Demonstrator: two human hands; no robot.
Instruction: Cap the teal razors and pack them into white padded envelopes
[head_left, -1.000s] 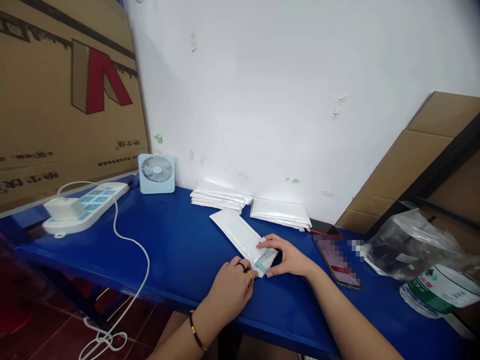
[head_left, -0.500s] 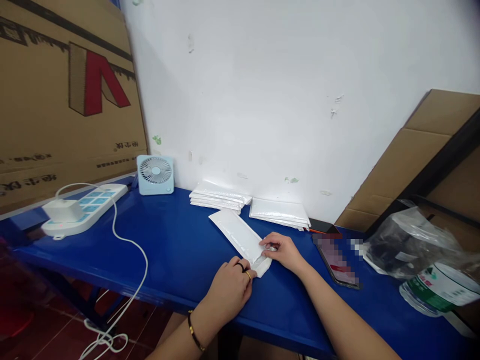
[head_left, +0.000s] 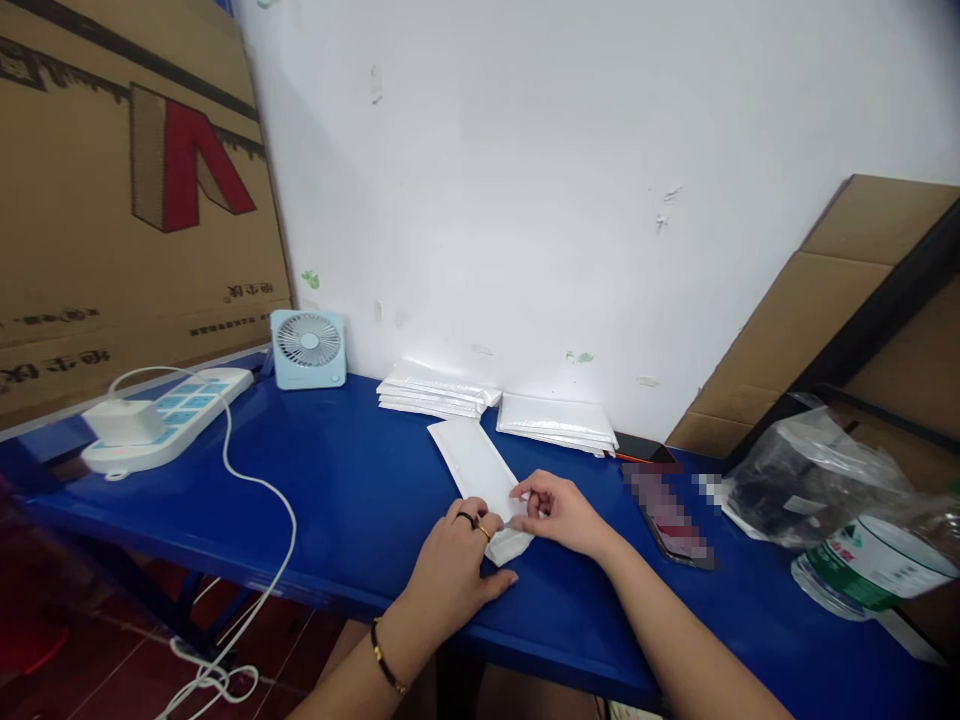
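A long, flat white packet (head_left: 474,462) lies slantwise on the blue table (head_left: 360,500), its folded end nearest me. My right hand (head_left: 559,512) pinches the packet's right edge close to that fold between thumb and fingers. From the left, my left hand (head_left: 461,560) rests its bent fingers on the packet's near part, while its thumb points right, apart from the packet. A black ring and a gold ring are on its fingers. Behind the packet stand two piles of similar white packets, a left pile (head_left: 435,390) and a right pile (head_left: 555,422).
A light blue fan (head_left: 308,348) and a white power strip (head_left: 180,415) with a plugged-in cable are at left. Two phones, one dark (head_left: 646,452) and one partly blurred (head_left: 671,525), lie right of the piles. A labelled bottle (head_left: 862,565) and clear plastic bag (head_left: 814,470) sit further right.
My left thumb has come away from the packet's near end and now sticks out to the right. The packet has turned slightly, and its near end has shifted left.
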